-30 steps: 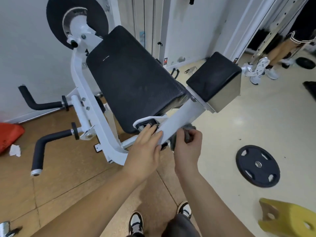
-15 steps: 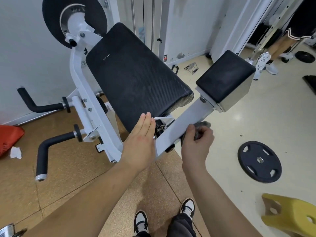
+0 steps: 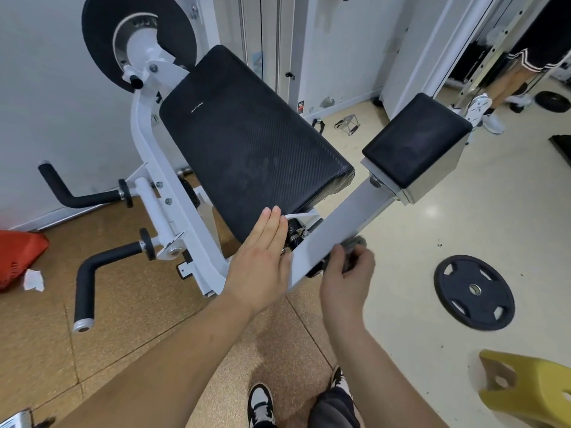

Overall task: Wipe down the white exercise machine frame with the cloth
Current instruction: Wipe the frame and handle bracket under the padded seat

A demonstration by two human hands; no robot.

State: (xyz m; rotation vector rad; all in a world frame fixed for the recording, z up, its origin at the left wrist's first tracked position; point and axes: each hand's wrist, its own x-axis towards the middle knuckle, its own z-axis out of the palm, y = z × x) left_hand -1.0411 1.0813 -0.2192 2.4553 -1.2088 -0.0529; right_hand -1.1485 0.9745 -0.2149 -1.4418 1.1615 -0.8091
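Note:
The white exercise machine frame (image 3: 340, 230) runs as a slanted bar from the small black seat pad (image 3: 417, 137) down toward me, under the large black back pad (image 3: 247, 143). My right hand (image 3: 346, 279) grips a grey cloth (image 3: 355, 245) against the right side of that bar, near its lower end. My left hand (image 3: 262, 257) lies flat with straight fingers on the lower edge of the large pad, beside the bar's left side. Most of the cloth is hidden inside my fingers.
A black weight plate (image 3: 474, 291) lies on the floor to the right. A yellow plastic piece (image 3: 531, 390) sits at lower right. Two black handles (image 3: 92, 273) stick out left. An orange object (image 3: 18, 254) is at far left. Another person's legs (image 3: 506, 84) stand at upper right.
My left hand opened from a curled hold on the bar to flat fingers on the pad's edge. My right hand with the cloth slid a little along the bar's right side.

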